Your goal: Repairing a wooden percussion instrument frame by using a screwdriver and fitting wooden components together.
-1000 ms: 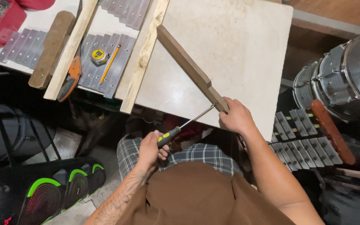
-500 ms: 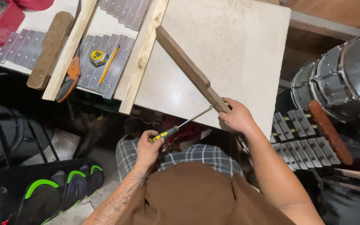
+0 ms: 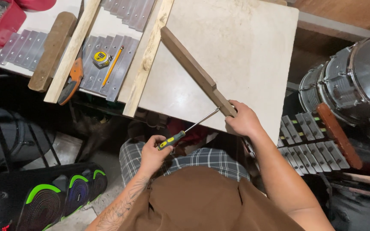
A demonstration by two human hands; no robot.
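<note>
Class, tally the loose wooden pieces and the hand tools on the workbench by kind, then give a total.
Wooden pieces: 4 (dark bar, two pale battens, brown block)
Screwdriver: 1
Tape measure: 1
Pencil: 1
Total: 7

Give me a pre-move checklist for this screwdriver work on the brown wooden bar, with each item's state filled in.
1. Left hand grips the screwdriver by its handle: ok.
2. Right hand holds the near end of the wooden bar: ok.
3. Bar lies flat on the tabletop: ok.
4. Screwdriver tip seated in a screw: cannot tell, the hand and bar hide it.
5. Right fingers clear of the tip: not ok, they sit right beside it.
6. Tape measure and pencil lie away from the bar: ok.
</note>
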